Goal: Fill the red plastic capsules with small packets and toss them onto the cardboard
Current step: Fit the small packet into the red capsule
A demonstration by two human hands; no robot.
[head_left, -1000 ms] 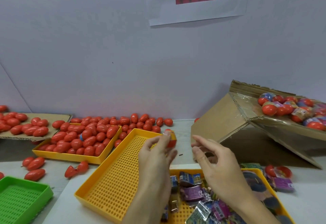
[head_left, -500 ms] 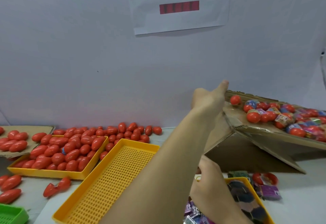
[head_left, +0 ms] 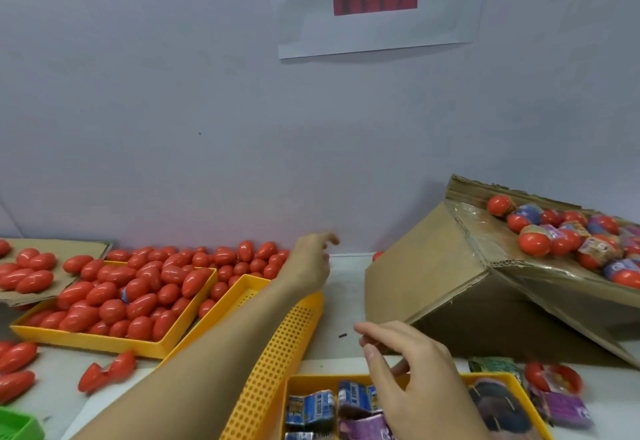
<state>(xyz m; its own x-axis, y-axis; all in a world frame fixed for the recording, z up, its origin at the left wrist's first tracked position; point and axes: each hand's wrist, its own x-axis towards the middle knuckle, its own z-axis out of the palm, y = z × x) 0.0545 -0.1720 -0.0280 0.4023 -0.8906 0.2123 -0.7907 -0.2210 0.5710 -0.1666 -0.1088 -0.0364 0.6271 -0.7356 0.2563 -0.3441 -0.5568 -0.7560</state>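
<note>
Your left hand (head_left: 311,263) hangs over the far middle of the desk (head_left: 346,287), fingers loosely curled & holding nothing, just beside the back-row red capsules (head_left: 242,259) that lie along the wall. Your right hand (head_left: 412,380) hovers at the near edge over the yellow tray of small packets (head_left: 311,408); fingers relaxed, a little spread, nothing pinched that you can see. Blue & purple packets fill that tray, w/ a purple packet (head_left: 562,408) and an opened capsule half (head_left: 554,375) lying on the desk just right of it. Between your arms sits an empty perforated yellow tray (head_left: 277,363), your left forearm crossing over it. Toward the far-left part of the desk a second yellow tray (head_left: 86,339) is heaped w/ closed red capsules; more lie loose on the desk round it, incl. one split-open pair (head_left: 107,370) near the left front. A flat cardboard sheet (head_left: 69,249) at the far-left corner carries more capsules. On the right side of the desk the tilted cardboard box (head_left: 433,266) leans up, its top flap (head_left: 519,266) holding filled capsules (head_left: 533,242), red w/ coloured wraps. A green tray corner (head_left: 17,425) shows at the near-left corner. A paper sign (head_left: 377,3) hangs on the wall above.
</note>
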